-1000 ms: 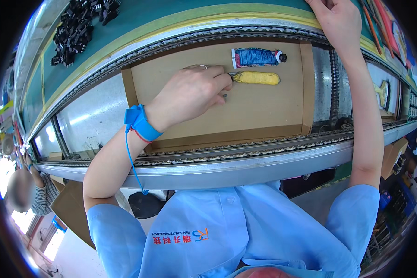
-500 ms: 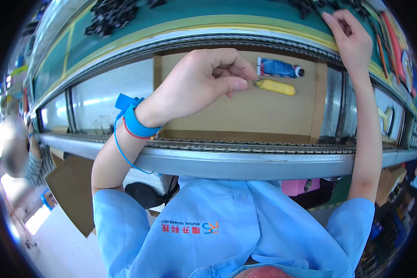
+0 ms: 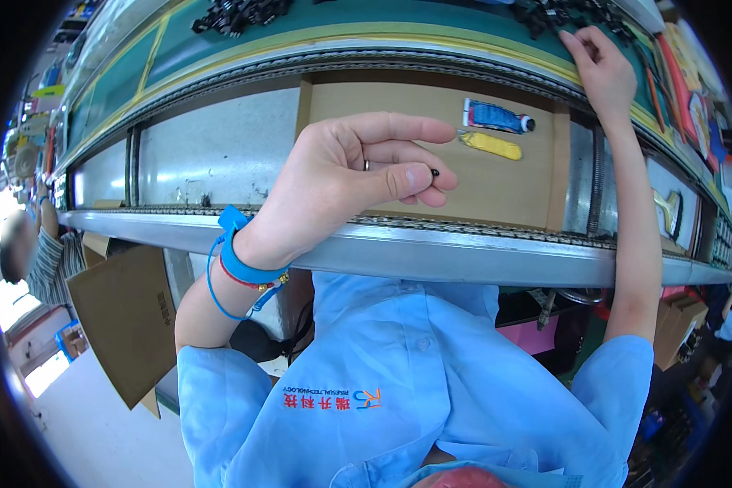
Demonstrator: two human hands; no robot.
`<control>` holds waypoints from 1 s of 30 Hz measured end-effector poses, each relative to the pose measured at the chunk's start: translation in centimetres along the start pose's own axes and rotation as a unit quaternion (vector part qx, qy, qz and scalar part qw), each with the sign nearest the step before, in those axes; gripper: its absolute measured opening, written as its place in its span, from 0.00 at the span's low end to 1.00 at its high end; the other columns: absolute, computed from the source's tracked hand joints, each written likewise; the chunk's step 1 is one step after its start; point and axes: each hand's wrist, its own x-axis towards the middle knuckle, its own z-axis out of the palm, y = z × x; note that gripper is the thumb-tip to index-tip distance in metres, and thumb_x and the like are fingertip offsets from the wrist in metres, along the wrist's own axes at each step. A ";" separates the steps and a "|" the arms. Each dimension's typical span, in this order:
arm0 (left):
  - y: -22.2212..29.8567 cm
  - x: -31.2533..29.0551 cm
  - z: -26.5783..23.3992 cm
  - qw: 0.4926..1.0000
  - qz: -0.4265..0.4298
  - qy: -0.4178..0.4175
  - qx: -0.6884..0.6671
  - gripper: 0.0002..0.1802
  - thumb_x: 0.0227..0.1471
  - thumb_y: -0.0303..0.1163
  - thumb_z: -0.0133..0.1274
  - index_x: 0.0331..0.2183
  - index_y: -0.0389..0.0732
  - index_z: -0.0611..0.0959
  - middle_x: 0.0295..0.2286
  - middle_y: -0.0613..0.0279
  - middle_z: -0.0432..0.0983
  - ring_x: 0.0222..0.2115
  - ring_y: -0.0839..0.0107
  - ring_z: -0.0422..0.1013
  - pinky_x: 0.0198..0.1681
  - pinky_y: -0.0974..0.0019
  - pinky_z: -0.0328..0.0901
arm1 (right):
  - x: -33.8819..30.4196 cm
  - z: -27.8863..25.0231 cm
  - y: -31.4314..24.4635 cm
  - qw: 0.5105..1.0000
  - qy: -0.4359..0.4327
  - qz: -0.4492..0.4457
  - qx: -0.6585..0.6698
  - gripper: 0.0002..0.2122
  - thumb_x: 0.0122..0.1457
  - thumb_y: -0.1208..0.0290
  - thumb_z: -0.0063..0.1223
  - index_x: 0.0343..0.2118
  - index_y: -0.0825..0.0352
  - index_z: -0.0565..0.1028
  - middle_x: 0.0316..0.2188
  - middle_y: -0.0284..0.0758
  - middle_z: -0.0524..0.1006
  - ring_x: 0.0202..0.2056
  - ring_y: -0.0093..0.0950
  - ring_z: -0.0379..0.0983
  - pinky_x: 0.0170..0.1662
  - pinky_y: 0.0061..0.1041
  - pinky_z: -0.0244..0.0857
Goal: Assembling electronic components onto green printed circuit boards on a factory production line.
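My left hand [image 3: 351, 169], with a blue wrist strap [image 3: 248, 264] and cord, is raised over a shallow cardboard tray [image 3: 382, 98]. Its thumb and a finger pinch a small black part [image 3: 436, 172], while the index finger stretches out to the right. Farther off, my right hand [image 3: 606, 71] is at the green work surface, beside a heap of black parts [image 3: 551, 15]. Its fingers are curled and the thumb tip lies close to them; whatever they may hold is too small to tell. In the tray are a blue tube [image 3: 496, 116] and a yellow-handled tool [image 3: 492, 146].
Metal rails with a chain [image 3: 464, 228] run across in front of me and behind the tray. Another dark heap [image 3: 237, 15] lies on the green surface [image 3: 195, 37] at the far left. Red and orange items [image 3: 681, 81] stand at the right. A co-worker's striped sleeve [image 3: 55, 260] shows at far left.
My left hand has turned and its fingers have spread, so the small black part at the thumb now shows. My right hand is still by the black parts, slightly shifted in view.
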 end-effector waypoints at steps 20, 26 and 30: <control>-10.2 4.7 15.5 0.601 0.498 -0.322 0.535 0.09 0.43 0.32 0.49 0.29 0.39 0.77 0.19 0.66 0.68 0.24 0.73 0.68 0.33 0.71 0.59 | -0.3 -0.4 -1.1 0.998 0.046 -0.042 0.033 0.11 0.54 0.58 0.58 0.25 0.60 0.74 0.16 0.27 0.69 0.18 0.24 0.66 0.22 0.23 0.58; -9.5 4.9 14.1 0.628 0.540 -0.285 0.483 0.13 0.44 0.30 0.49 0.34 0.37 0.79 0.21 0.67 0.68 0.24 0.73 0.67 0.33 0.71 0.60 | 0.0 -0.5 -1.1 0.997 0.048 -0.042 0.035 0.11 0.53 0.58 0.58 0.22 0.58 0.72 0.15 0.25 0.68 0.18 0.25 0.67 0.21 0.25 0.57; -7.5 5.7 11.4 0.669 0.563 -0.224 0.430 0.15 0.41 0.29 0.50 0.36 0.36 0.79 0.24 0.65 0.68 0.24 0.72 0.66 0.35 0.71 0.63 | 0.2 -0.9 -1.1 0.998 0.034 -0.028 0.041 0.11 0.53 0.60 0.59 0.23 0.60 0.72 0.17 0.25 0.69 0.18 0.24 0.66 0.22 0.24 0.58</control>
